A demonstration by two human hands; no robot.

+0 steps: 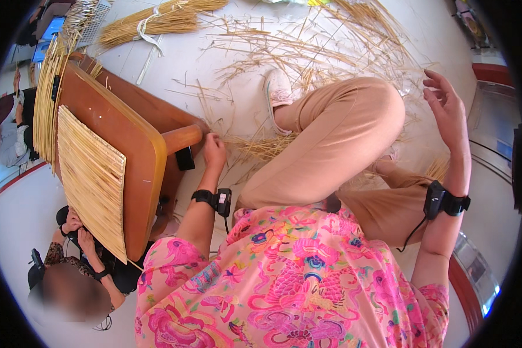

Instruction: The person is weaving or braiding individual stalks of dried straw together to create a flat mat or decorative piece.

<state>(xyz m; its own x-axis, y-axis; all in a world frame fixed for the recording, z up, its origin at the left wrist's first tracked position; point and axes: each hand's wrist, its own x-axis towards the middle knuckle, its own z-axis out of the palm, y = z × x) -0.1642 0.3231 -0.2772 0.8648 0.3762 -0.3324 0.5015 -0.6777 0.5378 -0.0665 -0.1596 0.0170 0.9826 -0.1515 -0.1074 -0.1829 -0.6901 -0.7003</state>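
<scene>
My left hand [215, 153] is low beside the end of a round wooden leg [182, 138] of the brown wooden table [107, 110]. Its fingers are curled together, and whatever they may hold is hidden. Loose straw [261, 147] lies on the floor just beyond it. My right hand [446, 107] is raised at the right, past my knee, with its fingers apart and nothing in it. A mat of flat straw strips [93, 180] lies along the tabletop at the left, with more straw stalks [47, 110] at its far edge.
A tied straw bundle [151, 27] lies on the floor at the back, near a grey perforated basket [93, 23]. Scattered stalks [307, 49] cover much of the far floor. Another person's hands [81, 232] are at the table's near left edge. A glass-fronted cabinet [493, 119] stands at the right.
</scene>
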